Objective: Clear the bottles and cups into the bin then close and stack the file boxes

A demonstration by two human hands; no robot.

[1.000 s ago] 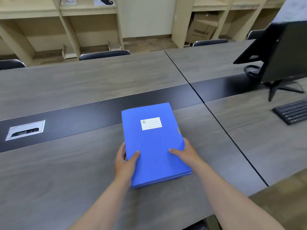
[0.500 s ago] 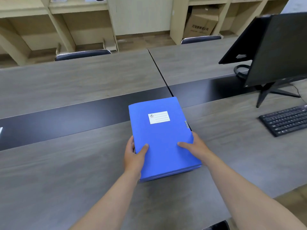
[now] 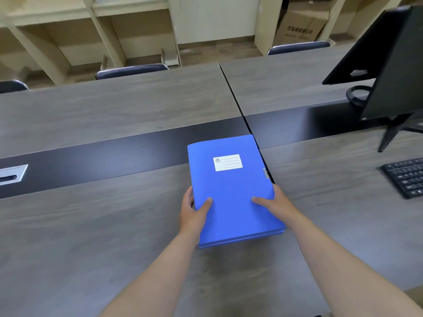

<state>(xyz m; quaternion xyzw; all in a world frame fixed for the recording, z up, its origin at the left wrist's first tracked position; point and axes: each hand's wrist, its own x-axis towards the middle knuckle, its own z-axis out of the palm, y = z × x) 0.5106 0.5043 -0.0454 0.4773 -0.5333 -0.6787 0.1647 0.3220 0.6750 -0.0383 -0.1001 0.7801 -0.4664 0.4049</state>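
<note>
A closed blue file box [image 3: 233, 191] with a white label lies flat on the grey wooden desk [image 3: 91, 236]. Its near edge shows two stacked blue layers, so it seems to rest on another blue box. My left hand [image 3: 193, 209] grips its left side with the thumb on the lid. On the right side my right hand [image 3: 273, 202] holds it the same way, thumb on top. No bottles, cups or bin are in view.
A black monitor [image 3: 396, 72] on a stand and a black keyboard [image 3: 406, 177] stand at the right. A black strip [image 3: 103, 161] with a silver cable port [image 3: 10, 173] crosses the desk. Chair backs, wooden shelves and a cardboard box [image 3: 299, 24] lie beyond.
Both hands keep their hold on the blue file box. The view has swung left and right, and the box now lies closer to the seam between the desks.
</note>
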